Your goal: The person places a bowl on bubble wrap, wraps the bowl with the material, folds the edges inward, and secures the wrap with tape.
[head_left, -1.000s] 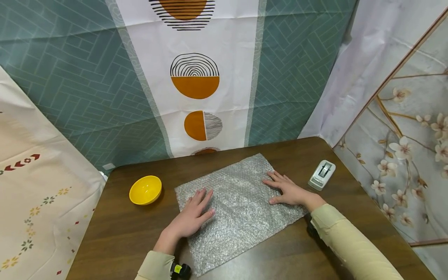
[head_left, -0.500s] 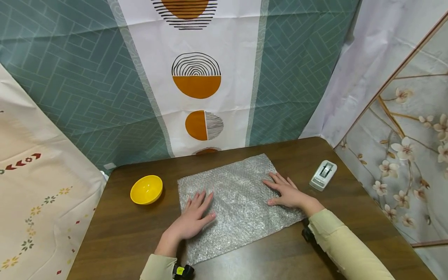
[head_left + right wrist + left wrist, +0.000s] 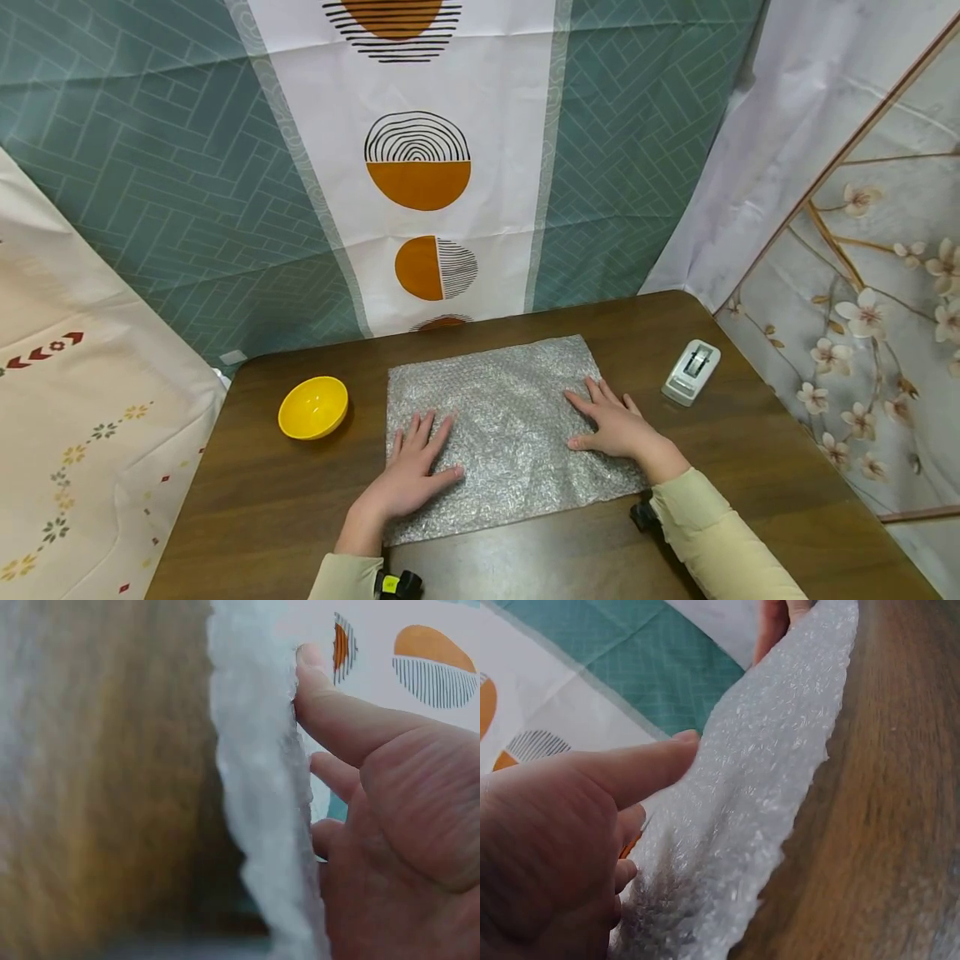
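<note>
A sheet of bubble wrap (image 3: 510, 417) lies spread on the brown wooden table, its front edge running fairly level across. My left hand (image 3: 408, 475) rests on its left side with fingers spread and straight. On the right side, my right hand (image 3: 618, 425) touches the sheet, fingers likewise spread. In the left wrist view the thumb of the left hand (image 3: 562, 825) lies against the bubble wrap (image 3: 742, 757). The right wrist view has the right hand (image 3: 405, 795) at the bubble wrap (image 3: 259, 772), its fingertips on the surface. Neither hand grips anything.
A yellow bowl (image 3: 313, 408) stands on the table left of the sheet. A white and grey tape dispenser-like device (image 3: 692, 372) lies at the right. Behind the table (image 3: 247, 492) hangs a patterned curtain (image 3: 495, 167).
The bubble wrap has turned clockwise under both hands, so its front left corner moved back and its edges lie straighter. The right hand has shifted slightly toward me.
</note>
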The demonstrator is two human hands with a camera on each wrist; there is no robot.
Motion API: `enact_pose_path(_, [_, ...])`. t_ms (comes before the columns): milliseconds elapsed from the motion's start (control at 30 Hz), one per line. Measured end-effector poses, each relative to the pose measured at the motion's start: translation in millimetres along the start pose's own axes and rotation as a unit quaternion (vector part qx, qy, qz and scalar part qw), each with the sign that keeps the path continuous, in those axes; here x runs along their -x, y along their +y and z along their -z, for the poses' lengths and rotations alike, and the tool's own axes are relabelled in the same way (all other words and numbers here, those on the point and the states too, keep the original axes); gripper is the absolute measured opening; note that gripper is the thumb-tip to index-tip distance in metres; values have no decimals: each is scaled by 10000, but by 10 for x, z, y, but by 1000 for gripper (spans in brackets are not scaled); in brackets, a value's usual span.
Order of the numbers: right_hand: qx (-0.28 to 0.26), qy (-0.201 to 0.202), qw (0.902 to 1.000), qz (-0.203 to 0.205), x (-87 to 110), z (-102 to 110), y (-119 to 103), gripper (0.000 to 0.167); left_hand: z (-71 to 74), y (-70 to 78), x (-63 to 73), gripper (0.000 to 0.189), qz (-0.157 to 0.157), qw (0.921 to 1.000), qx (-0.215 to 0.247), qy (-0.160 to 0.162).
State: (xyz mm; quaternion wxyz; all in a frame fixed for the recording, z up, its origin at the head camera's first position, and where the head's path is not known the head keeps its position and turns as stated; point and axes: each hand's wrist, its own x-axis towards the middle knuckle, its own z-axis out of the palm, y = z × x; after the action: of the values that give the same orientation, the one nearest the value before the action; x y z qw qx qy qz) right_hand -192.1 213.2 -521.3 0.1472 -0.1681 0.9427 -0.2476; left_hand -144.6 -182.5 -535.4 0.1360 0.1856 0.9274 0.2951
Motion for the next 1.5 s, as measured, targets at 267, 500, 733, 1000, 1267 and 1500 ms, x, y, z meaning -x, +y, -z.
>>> enact_pose_path(267, [-636, 380, 9954, 611, 41, -60, 204, 97, -124, -244, -41, 115, -217, 9996, 121, 127])
enact_pose_path(500, [-1034, 326, 9876, 1136, 83, -67, 415, 100, -116, -311, -47, 121, -169, 9992, 337, 104])
enact_pose_path(733, [-1146, 22, 9894, 896, 146, 62, 345, 102, -64, -273, -27, 121, -226, 9988, 424, -21])
enact_pose_path(1000, [-1209, -118, 9896, 777, 144, 81, 370, 102, -7, -254, -18, 119, -352, 9971, 664, -135])
enact_pose_path(1267, [-1323, -121, 9874, 863, 152, 106, 398, 106, -2, -247, -28, 122, -221, 9984, 483, -190])
enact_pose_path(1500, [-1121, 77, 9898, 878, 76, 132, 359, 119, -5, -252, -9, 120, -450, 9965, 694, -124])
